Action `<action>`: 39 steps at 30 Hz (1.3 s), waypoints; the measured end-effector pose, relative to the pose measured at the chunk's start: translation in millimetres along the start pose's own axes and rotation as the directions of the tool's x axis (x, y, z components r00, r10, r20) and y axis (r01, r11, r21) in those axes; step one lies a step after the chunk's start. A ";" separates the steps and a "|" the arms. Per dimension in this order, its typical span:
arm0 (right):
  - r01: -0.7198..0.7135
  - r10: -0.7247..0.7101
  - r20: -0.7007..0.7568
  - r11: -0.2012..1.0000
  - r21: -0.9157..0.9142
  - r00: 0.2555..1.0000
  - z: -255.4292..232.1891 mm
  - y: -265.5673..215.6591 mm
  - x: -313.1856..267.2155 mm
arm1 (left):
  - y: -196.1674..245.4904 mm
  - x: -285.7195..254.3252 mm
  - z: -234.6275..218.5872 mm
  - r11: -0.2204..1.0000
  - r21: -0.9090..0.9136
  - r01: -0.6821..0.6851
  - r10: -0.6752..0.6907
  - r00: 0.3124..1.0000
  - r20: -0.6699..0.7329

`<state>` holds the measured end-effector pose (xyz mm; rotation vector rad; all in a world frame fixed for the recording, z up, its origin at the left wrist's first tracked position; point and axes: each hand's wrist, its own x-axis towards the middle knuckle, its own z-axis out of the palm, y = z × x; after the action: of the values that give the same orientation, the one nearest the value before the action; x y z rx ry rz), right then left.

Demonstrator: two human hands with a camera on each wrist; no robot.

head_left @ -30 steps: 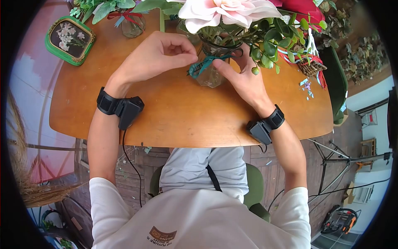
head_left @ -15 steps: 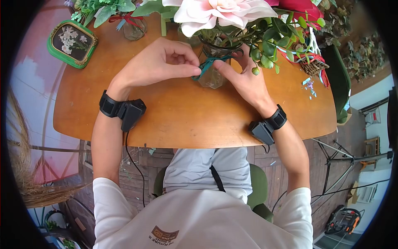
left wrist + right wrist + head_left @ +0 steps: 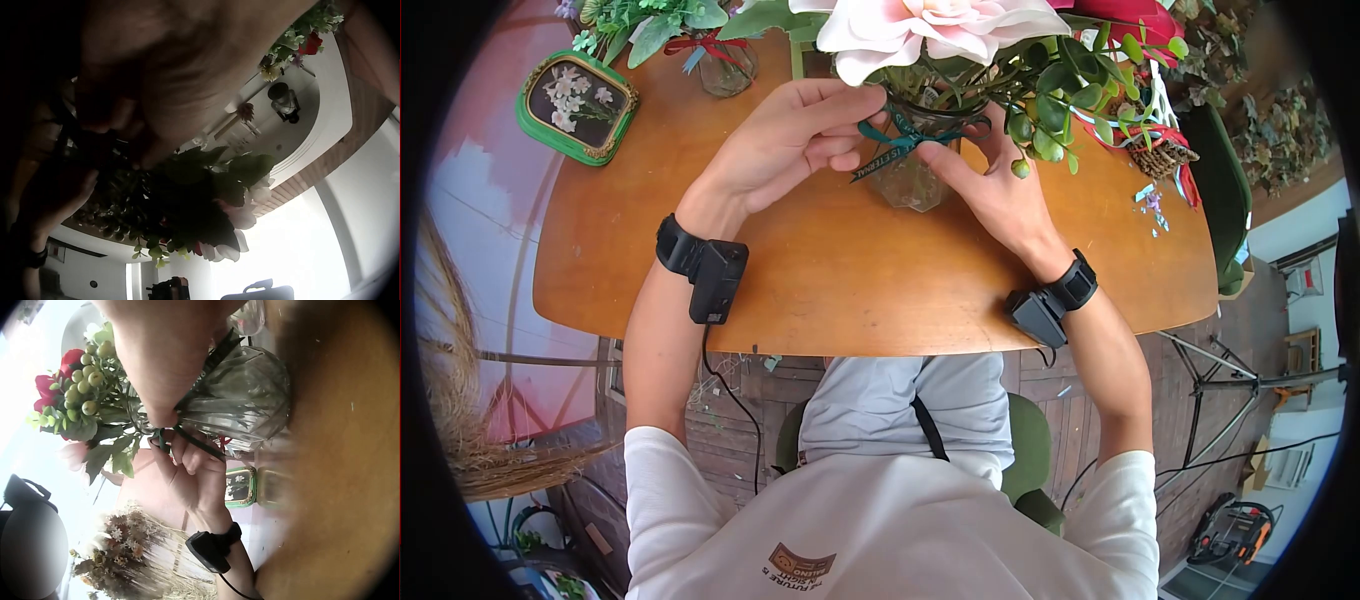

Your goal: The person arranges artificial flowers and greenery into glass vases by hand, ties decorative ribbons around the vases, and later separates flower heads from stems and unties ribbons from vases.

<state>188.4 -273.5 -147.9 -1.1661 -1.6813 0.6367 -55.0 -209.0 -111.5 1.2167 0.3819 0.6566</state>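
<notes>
A faceted glass vase [image 3: 912,188] stands on the wooden table [image 3: 820,270], holding a large pale pink flower [image 3: 945,35] and green sprigs. Around its neck goes a dark teal ribbon [image 3: 878,160] with lettering on its tail. My right hand [image 3: 992,195] is at the neck, thumb pressing the ribbon where it crosses, other fingers partly hidden behind the vase. On the left side my left hand [image 3: 785,145] pinches a part of the ribbon near the rim. In the right wrist view, the ribbon [image 3: 203,445] runs past the fingers of the left hand [image 3: 203,481].
A green-framed flower picture [image 3: 578,105] lies at the table's left. Behind it stands a small glass vase with a red bow [image 3: 700,42]. At right are a wicker piece [image 3: 1155,155] with ribbons and several shiny scraps [image 3: 1150,208]. A green chair [image 3: 1215,190] stands beyond.
My left hand has turned, its thumb rising from the ribbon's lower loop to near the vase rim. The lettered tail now hangs to the left. The right hand keeps its place on the ribbon.
</notes>
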 end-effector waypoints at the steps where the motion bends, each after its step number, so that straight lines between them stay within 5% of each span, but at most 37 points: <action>1: 0.002 -0.002 -0.001 1.000 0.000 1.000 -0.4 -0.3 0.3 | -0.4 0.6 -1.9 1.000 0.002 -0.002 0.002 1.000 0.001; 7: 0.028 -0.028 -0.006 1.000 -0.009 1.000 0.2 -1.3 -1.2 | -9.7 2.8 -1.9 0.981 -0.192 -0.020 0.029 0.999 0.042; 10: 0.010 -0.010 0.000 1.000 0.004 1.000 -0.6 -1.9 0.4 | -4.1 0.8 10.2 0.966 -0.251 -0.068 0.051 0.996 -0.073; 15: 0.002 -0.002 0.003 1.000 -0.008 1.000 -0.9 -3.4 -0.6 | -9.9 3.3 -4.2 0.981 -0.174 -0.084 0.101 0.991 0.091; 22: 0.078 -0.078 -0.023 0.997 0.007 0.997 -0.1 2.6 1.7 | -6.2 2.3 -5.3 0.982 -0.178 -0.067 0.082 0.994 0.079; 27: 0.071 -0.071 -0.003 0.997 -0.001 0.997 -1.0 -0.2 0.8 | -2.5 0.9 -1.3 0.984 -0.150 -0.092 0.089 0.996 -0.021; 31: 0.092 -0.091 -0.017 0.995 0.036 0.996 0.4 1.9 1.8 | -9.5 2.8 -17.7 0.990 -0.110 -0.089 0.092 0.995 0.028; 36: 0.038 -0.038 0.023 0.999 -0.002 0.999 -2.6 -4.1 0.2 | -8.3 -1.5 0.0 0.987 0.011 -0.162 0.158 0.942 -0.295; 39: 0.059 -0.059 0.010 0.997 0.044 0.998 -1.1 -1.3 0.1 | -11.9 6.4 -13.7 0.984 0.133 -0.119 0.141 0.975 -0.173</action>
<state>188.8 -274.1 -146.4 -1.0799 -1.6970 0.6415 -55.3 -197.2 -126.7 1.3102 0.5039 0.8715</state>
